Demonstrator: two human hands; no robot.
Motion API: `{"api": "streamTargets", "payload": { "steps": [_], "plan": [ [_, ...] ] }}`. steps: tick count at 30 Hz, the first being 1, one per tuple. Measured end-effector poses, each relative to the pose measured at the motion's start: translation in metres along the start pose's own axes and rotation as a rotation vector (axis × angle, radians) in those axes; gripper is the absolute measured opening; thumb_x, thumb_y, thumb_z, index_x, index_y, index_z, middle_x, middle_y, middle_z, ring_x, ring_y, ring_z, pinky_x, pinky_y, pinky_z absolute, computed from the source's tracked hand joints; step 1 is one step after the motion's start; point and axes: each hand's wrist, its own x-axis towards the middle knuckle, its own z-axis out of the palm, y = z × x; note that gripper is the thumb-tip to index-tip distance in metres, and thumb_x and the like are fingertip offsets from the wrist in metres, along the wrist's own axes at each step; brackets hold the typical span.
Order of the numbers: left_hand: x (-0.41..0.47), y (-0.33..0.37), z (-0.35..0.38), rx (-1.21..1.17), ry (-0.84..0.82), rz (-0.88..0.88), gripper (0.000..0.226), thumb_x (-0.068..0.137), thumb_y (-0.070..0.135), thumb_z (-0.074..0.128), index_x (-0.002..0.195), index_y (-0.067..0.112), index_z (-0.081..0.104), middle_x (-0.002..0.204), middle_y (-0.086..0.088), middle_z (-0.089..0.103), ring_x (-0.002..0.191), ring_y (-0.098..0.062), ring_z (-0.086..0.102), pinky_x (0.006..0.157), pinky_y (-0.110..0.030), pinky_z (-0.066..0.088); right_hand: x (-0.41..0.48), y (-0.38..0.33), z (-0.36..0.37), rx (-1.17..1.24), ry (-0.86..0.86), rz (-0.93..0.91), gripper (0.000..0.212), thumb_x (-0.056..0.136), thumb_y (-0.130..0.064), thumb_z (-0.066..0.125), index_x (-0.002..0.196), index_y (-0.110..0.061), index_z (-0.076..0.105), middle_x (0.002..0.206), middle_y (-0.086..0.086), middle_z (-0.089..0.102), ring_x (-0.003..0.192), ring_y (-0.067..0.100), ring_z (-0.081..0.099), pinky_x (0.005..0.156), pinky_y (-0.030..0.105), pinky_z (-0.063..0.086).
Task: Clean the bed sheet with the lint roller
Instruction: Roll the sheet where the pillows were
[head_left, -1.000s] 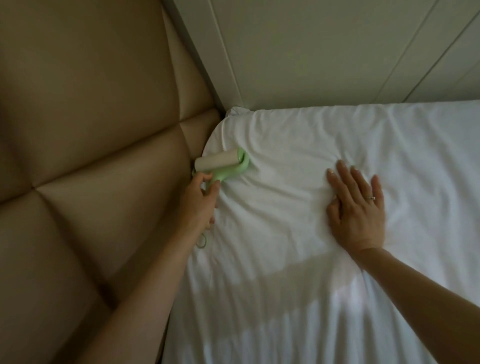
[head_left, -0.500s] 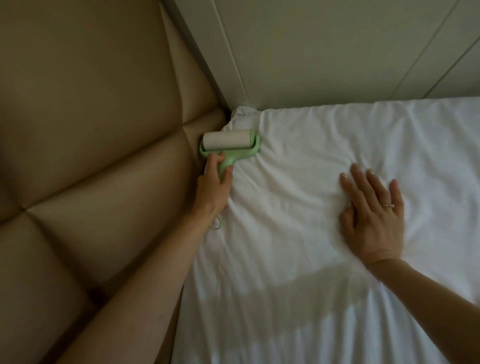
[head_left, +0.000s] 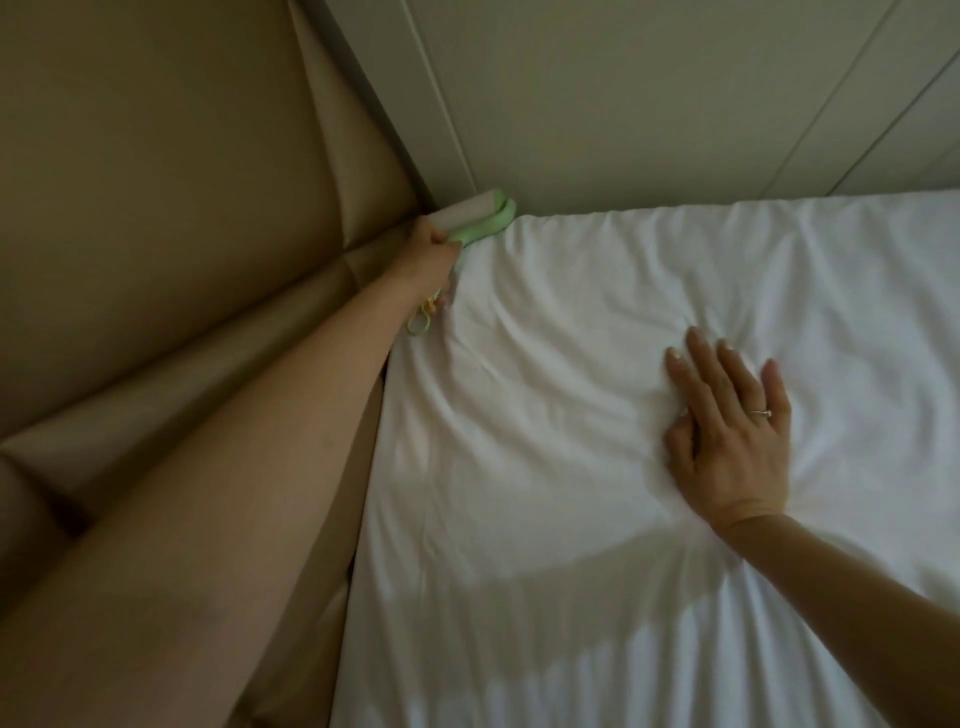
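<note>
Left hand (head_left: 430, 250) gripped lint roller (head_left: 470, 217) at bed sheet (head_left: 561, 493) corner beside headboard (head_left: 182, 208) | right hand (head_left: 732, 441) flat, fingers spread, pressing bed sheet | risk: lint roller could jam against wall (head_left: 623, 104), bunching fabric.

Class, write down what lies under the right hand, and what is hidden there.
Under the right hand, flat with straight fingers, is the white bed sheet, wrinkled around it. The patch beneath the palm and whatever lies below the sheet are covered.
</note>
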Motion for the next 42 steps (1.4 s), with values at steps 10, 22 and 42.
{"api": "streamTargets", "payload": {
  "steps": [10, 22, 42],
  "plan": [
    [-0.155, -0.088, 0.018, 0.155, 0.064, -0.033, 0.026, 0.100, 0.035, 0.041, 0.125, 0.026, 0.041, 0.094, -0.005, 0.060, 0.055, -0.029, 0.057, 0.042, -0.027, 0.044, 0.001, -0.001, -0.005, 0.007, -0.082, 0.032, 0.057, 0.085, -0.023, 0.036, 0.141, -0.019, 0.042, 0.152, 0.002, 0.032, 0.138, 0.026, 0.031, 0.115, 0.050, 0.014],
    [-0.299, -0.179, 0.034, 0.193, 0.067, -0.056, 0.027, 0.094, 0.044, 0.048, 0.120, 0.039, 0.048, 0.101, -0.012, 0.065, 0.079, -0.033, 0.064, 0.068, -0.041, 0.050, 0.006, -0.013, -0.023, 0.070, -0.211, 0.114, 0.060, 0.086, -0.030, 0.027, 0.144, -0.017, 0.037, 0.154, 0.004, 0.027, 0.142, 0.025, 0.023, 0.117, 0.049, 0.007],
    [-0.160, -0.095, 0.026, 0.294, 0.113, 0.029, 0.045, 0.098, 0.046, 0.034, 0.136, 0.022, 0.037, 0.131, -0.010, 0.057, 0.098, -0.038, 0.062, 0.082, -0.046, 0.053, -0.034, -0.054, -0.007, 0.105, -0.328, -0.366, 0.054, 0.093, -0.031, 0.034, 0.147, -0.026, 0.032, 0.156, -0.003, 0.022, 0.145, 0.020, 0.018, 0.115, 0.050, 0.018]
  ]
}}
